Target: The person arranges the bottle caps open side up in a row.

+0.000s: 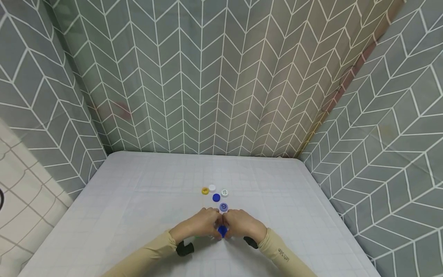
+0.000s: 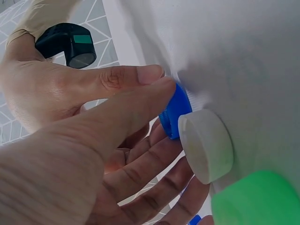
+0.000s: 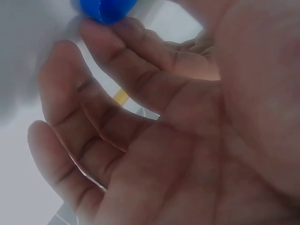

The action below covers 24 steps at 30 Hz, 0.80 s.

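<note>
A blue bottle cap (image 1: 222, 231) stands on the white table between my two hands, tilted up on its edge in the left wrist view. My left hand (image 1: 205, 223) pinches it with thumb and fingers. From the opposite side, my right hand (image 1: 243, 223) holds the same cap, its index fingertip against it in the right wrist view; the right thumb's contact is partly hidden. Beside the left fingers, a white cap (image 2: 206, 145) stands on edge, and a green cap (image 2: 258, 201) is close by. In the head view the left hand mostly covers these two.
Beyond the hands lie a pale blue marked cap (image 1: 223, 207), another blue cap (image 1: 216, 197), a printed white cap (image 1: 224, 192), a plain white cap (image 1: 212, 188) and a yellow cap (image 1: 205, 191). Patterned curtains (image 1: 200, 77) surround the table (image 1: 155, 173).
</note>
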### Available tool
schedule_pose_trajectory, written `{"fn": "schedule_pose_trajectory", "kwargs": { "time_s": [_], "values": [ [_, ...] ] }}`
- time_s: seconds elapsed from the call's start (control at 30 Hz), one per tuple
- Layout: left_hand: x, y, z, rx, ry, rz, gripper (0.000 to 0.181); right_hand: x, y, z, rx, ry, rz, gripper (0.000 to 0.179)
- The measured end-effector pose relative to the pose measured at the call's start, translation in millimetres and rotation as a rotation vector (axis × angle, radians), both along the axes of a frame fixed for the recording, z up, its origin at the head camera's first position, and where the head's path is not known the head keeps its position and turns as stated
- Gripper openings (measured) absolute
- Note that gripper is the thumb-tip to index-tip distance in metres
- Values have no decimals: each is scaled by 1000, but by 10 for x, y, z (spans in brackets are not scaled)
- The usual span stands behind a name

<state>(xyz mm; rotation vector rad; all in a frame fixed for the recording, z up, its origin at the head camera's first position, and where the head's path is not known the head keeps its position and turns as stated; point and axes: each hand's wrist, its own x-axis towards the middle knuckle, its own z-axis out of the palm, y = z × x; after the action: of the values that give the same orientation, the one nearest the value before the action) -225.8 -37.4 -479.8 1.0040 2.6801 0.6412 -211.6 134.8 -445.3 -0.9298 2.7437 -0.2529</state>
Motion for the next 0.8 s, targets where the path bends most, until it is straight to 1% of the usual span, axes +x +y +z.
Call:
{"fn": "schedule_pose_trajectory", "kwargs": {
  "time_s": [0.17, 0.27, 0.37, 0.6, 0.7, 0.8],
  "values": [
    [-5, -13, 7, 4, -5, -15, 36, -7, 6, 13, -2, -19, -14, 33],
    [-11, -26, 33, 19, -22, -5, 36, -27, 10, 19, -10, -31, -32, 35],
    [-20, -31, 65, 33, -37, 21, 35, -46, 14, 30, -21, -31, -47, 32],
    [-78, -56, 99, 73, -19, 62, 29, -82, 54, 101, -84, 37, -42, 22],
    [-114, -61, 94, 91, -16, 87, 28, -105, 71, 118, -131, 51, -58, 22],
    [-141, -67, 94, 110, -27, 121, 26, -136, 87, 116, -175, 59, -87, 24]
  ]
}}
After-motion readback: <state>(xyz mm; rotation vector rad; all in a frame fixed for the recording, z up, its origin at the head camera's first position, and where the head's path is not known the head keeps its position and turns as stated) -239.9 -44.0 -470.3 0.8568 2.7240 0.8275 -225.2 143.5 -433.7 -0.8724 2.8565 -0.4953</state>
